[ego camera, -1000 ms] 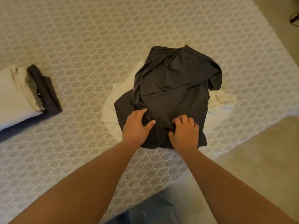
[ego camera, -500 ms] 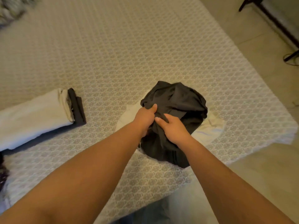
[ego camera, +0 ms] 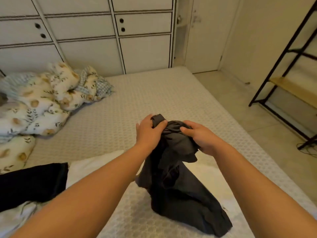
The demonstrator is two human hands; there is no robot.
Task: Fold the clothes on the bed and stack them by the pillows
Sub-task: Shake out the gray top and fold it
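At the far left the floral pillows [ego camera: 39, 103] sit bunched on the bed [ego camera: 154, 93], with a folded black garment [ego camera: 32, 182] lying nearer on white cloth [ego camera: 96, 162]. The left hand [ego camera: 148, 130] and right hand [ego camera: 199, 137], close together, both grip the top of a dark grey garment [ego camera: 178, 172]. Soft and crumpled, it hangs straight down from them, its long axis running toward the person, its tail resting on the patterned mattress. The pillows lie well off to the left, on the left hand's side.
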